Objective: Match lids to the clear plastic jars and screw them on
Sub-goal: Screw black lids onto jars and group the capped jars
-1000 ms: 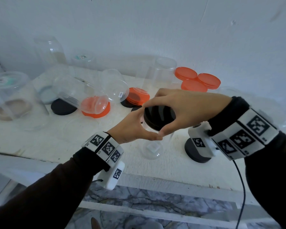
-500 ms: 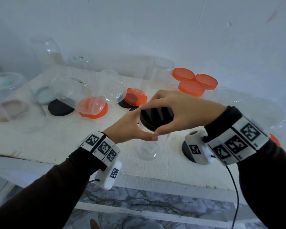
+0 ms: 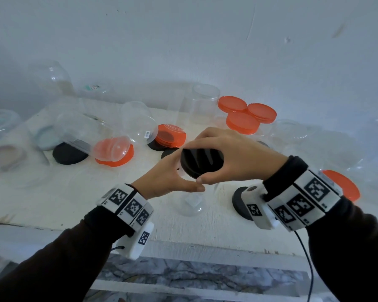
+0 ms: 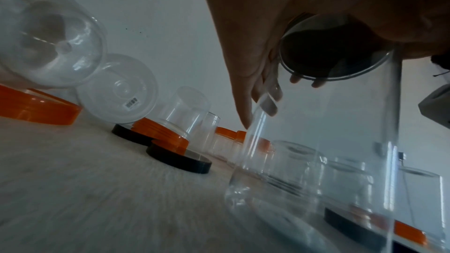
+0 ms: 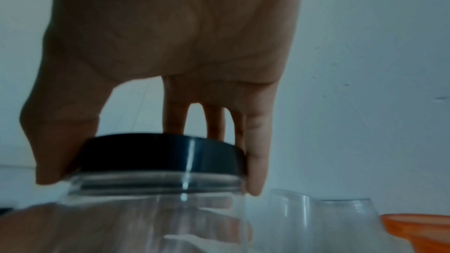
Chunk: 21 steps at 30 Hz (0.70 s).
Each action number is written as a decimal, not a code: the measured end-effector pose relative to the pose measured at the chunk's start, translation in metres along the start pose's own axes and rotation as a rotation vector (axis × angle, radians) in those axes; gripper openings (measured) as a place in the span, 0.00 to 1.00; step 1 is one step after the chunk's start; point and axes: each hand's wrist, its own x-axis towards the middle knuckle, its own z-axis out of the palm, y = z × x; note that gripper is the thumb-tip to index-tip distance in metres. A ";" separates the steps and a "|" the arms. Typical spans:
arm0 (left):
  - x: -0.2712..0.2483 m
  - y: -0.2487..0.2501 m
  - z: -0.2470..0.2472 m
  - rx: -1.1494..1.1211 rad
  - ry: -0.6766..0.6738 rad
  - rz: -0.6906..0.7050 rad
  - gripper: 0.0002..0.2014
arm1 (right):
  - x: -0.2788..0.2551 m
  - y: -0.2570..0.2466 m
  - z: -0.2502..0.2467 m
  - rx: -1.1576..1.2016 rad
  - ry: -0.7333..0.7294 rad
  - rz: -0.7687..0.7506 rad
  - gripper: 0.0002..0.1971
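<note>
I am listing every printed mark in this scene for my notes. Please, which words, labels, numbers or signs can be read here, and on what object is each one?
No words or numbers can be read.
Small white barcode sticker on the base of a tipped clear plastic jar: too small to read.
Black-and-white square code markers on the white wrist bands: patterns only, no text.
Greenish label on a far clear container by the wall: blurred.

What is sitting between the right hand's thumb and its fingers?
The black lid, seated on the clear jar mouth; right hand thumb and fingers clasp its rim. Right wrist view shows it.
</note>
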 end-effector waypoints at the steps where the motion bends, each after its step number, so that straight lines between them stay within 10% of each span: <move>1: 0.003 0.001 0.002 0.003 0.004 0.012 0.36 | -0.003 0.004 -0.002 0.015 0.016 0.007 0.34; 8: 0.049 0.016 0.016 -0.005 0.072 0.159 0.39 | -0.035 0.049 -0.037 0.114 0.311 0.085 0.37; 15: 0.113 0.022 0.055 0.063 0.432 0.169 0.16 | -0.084 0.128 -0.094 0.136 0.737 0.250 0.35; 21: 0.176 0.012 0.100 0.450 0.381 0.257 0.11 | -0.101 0.214 -0.123 0.088 0.854 0.349 0.32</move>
